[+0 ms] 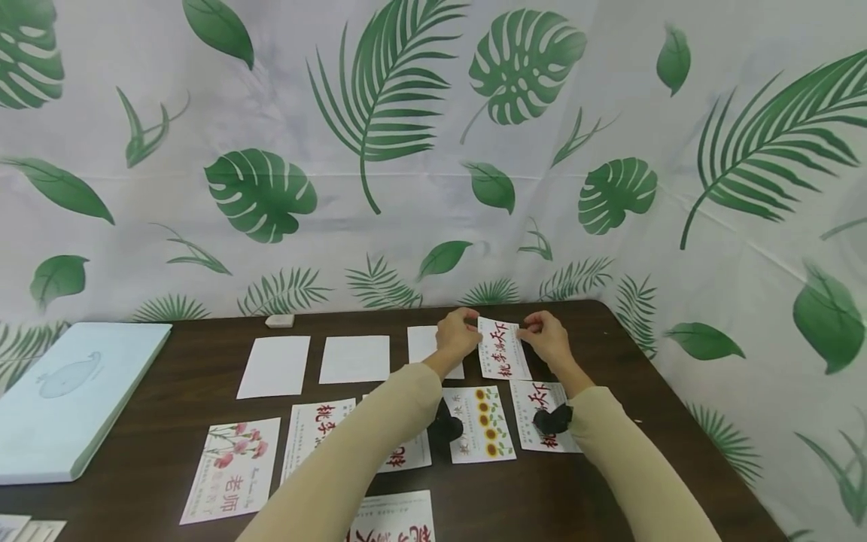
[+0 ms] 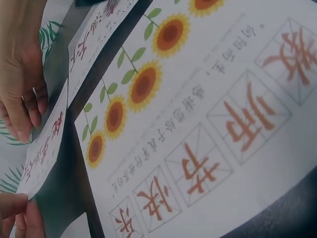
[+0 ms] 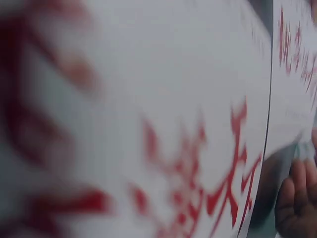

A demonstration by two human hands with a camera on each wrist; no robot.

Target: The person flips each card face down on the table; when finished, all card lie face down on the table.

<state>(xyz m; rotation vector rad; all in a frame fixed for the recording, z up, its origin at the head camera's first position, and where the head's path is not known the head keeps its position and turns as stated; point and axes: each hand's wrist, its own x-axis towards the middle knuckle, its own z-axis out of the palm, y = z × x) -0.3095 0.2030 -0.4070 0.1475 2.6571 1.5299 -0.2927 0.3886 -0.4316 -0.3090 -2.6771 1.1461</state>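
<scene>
A white card [image 1: 503, 350] with large red characters stands between both hands, at the back right of the dark table. My left hand [image 1: 457, 335] pinches its left edge. Opposite, my right hand [image 1: 547, 337] holds the right edge by the fingertips, the other fingers loosely bent. In the left wrist view the card [image 2: 48, 144] slants away, with the left hand [image 2: 20, 215] at its near corner. Below lie a sunflower card [image 1: 482, 421] and another red-lettered card [image 1: 535, 395]. The right wrist view is blurred close up; the right hand [image 3: 297, 198] shows at its edge.
Blank white sheets [image 1: 274, 365] lie in the back row, one partly behind the left hand. More printed cards lie in front, including a pink-flower card [image 1: 233, 470]. A pale blue box-like object [image 1: 74, 399] is at left, a small white block [image 1: 280, 321] at the back edge.
</scene>
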